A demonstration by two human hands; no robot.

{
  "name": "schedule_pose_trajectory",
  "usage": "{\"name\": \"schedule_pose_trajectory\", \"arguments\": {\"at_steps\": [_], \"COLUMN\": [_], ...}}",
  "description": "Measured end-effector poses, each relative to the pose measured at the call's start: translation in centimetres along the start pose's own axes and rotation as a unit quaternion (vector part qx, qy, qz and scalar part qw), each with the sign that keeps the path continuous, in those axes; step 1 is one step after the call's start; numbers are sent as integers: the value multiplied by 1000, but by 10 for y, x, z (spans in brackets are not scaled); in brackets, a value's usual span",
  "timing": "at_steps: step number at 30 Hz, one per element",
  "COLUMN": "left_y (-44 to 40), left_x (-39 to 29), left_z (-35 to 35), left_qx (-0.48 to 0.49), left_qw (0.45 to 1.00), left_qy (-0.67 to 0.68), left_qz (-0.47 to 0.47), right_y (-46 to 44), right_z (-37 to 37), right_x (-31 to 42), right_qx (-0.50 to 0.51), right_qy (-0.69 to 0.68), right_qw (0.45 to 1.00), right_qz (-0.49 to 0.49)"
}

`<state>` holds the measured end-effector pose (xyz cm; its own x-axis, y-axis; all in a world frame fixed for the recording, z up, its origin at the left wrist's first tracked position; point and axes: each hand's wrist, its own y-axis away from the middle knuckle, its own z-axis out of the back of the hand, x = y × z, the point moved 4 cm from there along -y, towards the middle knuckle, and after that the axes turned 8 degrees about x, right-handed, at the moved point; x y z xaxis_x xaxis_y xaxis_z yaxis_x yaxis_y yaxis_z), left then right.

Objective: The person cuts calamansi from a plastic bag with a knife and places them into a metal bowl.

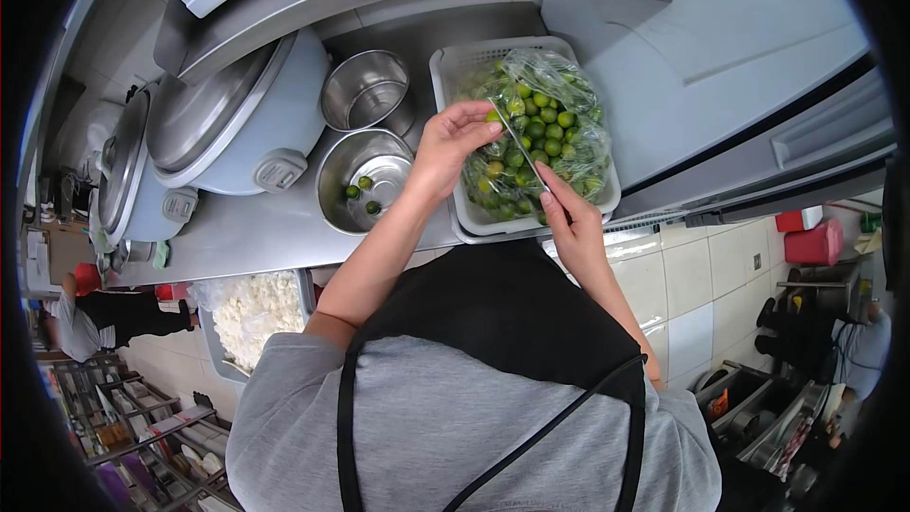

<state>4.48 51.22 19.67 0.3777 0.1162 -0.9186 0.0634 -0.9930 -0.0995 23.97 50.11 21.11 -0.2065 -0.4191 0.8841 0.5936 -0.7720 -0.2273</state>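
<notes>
The person's left hand point(453, 144) pinches a small green fruit point(493, 117), while the right hand point(573, 226) grips a knife point(514, 136), its blade up against the fruit. Both hands are over a white basket point(442, 85) holding a clear plastic bag point(555, 76) full of similar fruits point(552, 129). Just left, three fruits point(353, 192) lie inside the nearer metal pot point(389, 175); another metal pot point(365, 112) stands behind it, beside a large lidded cooker point(296, 118).

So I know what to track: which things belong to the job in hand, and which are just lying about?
Likely in use:
- green fruit in left hand
- knife in right hand
- bagged fruit in white basket
- steel bowl with fruit

Seemingly lying about:
- second steel bowl
- lidded cookers
- grey tub
</notes>
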Motion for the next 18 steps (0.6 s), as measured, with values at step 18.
{"name": "schedule_pose_trajectory", "arguments": {"at_steps": [18], "left_y": [-11], "left_x": [0], "left_z": [-9], "left_qx": [-28], "left_qw": [997], "left_qy": [-48], "left_qz": [-54], "right_y": [12], "right_z": [5], "right_x": [0], "right_qx": [-12], "right_qy": [2], "right_qw": [1000], "right_qz": [-27]}}
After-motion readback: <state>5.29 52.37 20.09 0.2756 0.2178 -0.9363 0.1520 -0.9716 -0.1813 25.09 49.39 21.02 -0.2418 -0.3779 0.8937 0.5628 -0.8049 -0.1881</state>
